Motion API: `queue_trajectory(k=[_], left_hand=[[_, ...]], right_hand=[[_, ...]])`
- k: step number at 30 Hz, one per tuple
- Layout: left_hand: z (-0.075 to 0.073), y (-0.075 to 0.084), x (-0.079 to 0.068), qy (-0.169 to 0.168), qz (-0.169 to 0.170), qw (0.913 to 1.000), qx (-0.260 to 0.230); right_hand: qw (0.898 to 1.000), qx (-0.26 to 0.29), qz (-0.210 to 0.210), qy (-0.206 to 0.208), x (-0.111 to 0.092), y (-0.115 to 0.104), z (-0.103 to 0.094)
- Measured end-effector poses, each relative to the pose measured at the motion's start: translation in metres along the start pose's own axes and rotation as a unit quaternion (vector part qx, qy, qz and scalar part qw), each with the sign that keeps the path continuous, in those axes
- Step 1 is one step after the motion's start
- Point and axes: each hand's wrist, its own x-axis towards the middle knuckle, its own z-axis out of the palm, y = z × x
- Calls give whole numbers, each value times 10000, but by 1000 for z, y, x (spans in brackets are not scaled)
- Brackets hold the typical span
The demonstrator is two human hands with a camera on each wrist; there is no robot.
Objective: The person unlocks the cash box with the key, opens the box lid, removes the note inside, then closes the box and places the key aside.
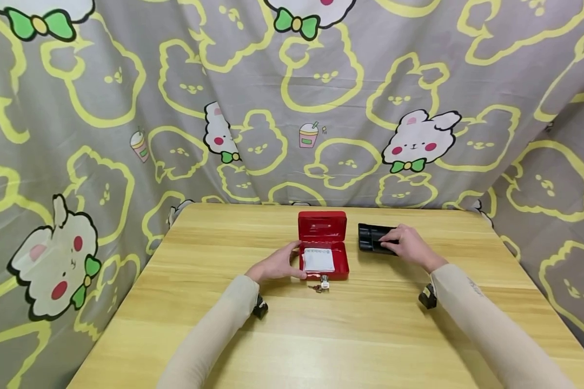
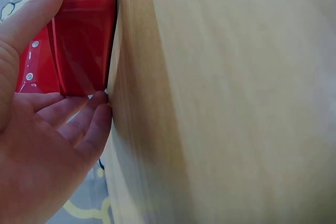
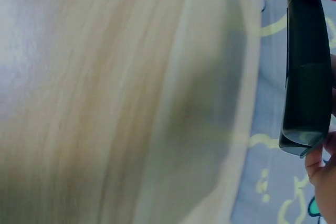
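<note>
A red metal cash box (image 1: 342, 261) stands on the wooden table with its lid (image 1: 322, 226) raised. White folded paper (image 1: 318, 260) lies inside it. My left hand (image 1: 278, 262) holds the box's left side, thumb at the front corner and fingers along the side; the left wrist view shows the fingertips against the red wall (image 2: 84, 51). To the right of the box, my right hand (image 1: 409, 246) grips a black compartment tray (image 1: 368, 237). The right wrist view shows the tray's dark underside edge (image 3: 308, 77), with part of the fingers hidden behind it.
A small padlock (image 1: 324, 282) and keys (image 1: 316, 288) hang at the front of the box. The wooden table (image 1: 292, 335) reaches back to a grey patterned curtain (image 1: 272, 108), which also surrounds its sides. A wrist camera (image 1: 427, 296) sits on the right sleeve.
</note>
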Motion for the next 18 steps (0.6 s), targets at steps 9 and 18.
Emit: queue_trajectory(k=[9,18], left_hand=[[-1,2,-1,-12,-21,10000,8],[0,2,0,2,-57,10000,20]], right_hand=[[9992,-357,-151,-43,8,18,26],[9985,-316,398,-197,16,21,34]])
